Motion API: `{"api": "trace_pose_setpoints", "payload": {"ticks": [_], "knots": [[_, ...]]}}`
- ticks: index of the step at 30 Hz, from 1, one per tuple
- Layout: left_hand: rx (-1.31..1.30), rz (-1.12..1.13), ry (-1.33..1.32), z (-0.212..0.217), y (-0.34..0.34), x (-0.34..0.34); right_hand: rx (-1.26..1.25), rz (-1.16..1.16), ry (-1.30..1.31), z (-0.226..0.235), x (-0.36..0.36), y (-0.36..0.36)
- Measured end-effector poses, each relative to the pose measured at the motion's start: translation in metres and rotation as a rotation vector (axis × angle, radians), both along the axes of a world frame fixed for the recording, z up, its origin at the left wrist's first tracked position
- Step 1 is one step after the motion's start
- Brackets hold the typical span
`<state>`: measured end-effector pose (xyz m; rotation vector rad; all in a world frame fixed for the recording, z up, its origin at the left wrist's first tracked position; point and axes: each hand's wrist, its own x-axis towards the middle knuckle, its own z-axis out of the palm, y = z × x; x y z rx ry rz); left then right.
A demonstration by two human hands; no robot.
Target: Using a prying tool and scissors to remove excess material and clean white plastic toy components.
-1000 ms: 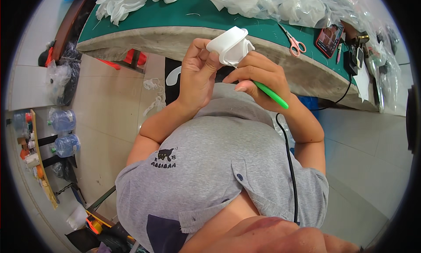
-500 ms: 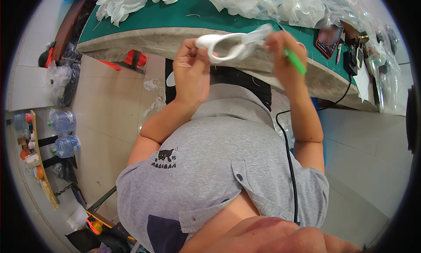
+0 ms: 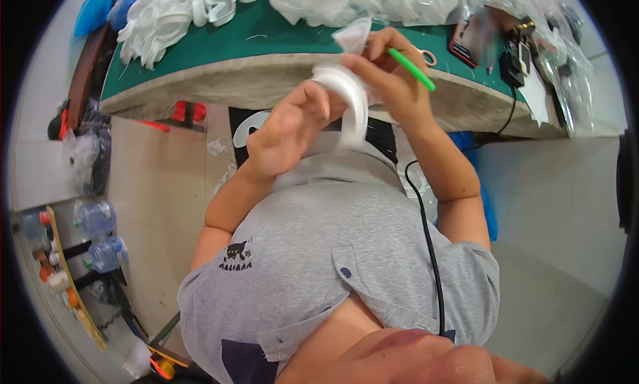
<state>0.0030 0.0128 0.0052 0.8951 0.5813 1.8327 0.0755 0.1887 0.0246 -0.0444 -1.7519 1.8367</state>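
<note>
white band (image 3: 359, 111): long axis toward torso (image 3: 313, 231) | right hand (image 3: 398, 91): clasping green tool (image 3: 413, 71) | left hand (image 3: 289, 127): curled, hold unclear

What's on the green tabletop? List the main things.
White curved pieces heaped left, filled clear plastic bags mid-table, a pink scissors handle, and a smartphone at right. The right hand hides the blades; whatever lies beneath the heap and bags is covered.

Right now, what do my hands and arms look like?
Your left hand and right hand are bare and ungloved. The forearms are bare too, coming out of short, plain grey sleeves. A black cable runs down the grey shirt near the right arm.
</note>
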Motion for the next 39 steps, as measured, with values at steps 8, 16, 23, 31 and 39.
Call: {"api": "trace_pose_setpoints", "payload": {"ticks": [8,16,23,31,39], "knots": [[-0.412,0.188,-0.112,-0.015,-0.001,-0.004,0.484,-0.186,0.185,0.01,0.004,-0.016],[-0.227,0.212,0.034,-0.008,0.002,0.0,-0.462,-0.023,0.229,0.009,0.001,0.036],[-0.306,-0.011,-0.211,-0.009,0.004,-0.005,-0.373,0.249,0.015,0.012,0.006,-0.001],[-0.273,0.262,-0.161,-0.006,0.003,-0.009,0.457,0.136,-0.595,0.021,0.03,0.05],[-0.244,0.132,-0.249,-0.003,0.003,0.0,0.863,-0.044,0.053,0.03,0.02,-0.002]]}}
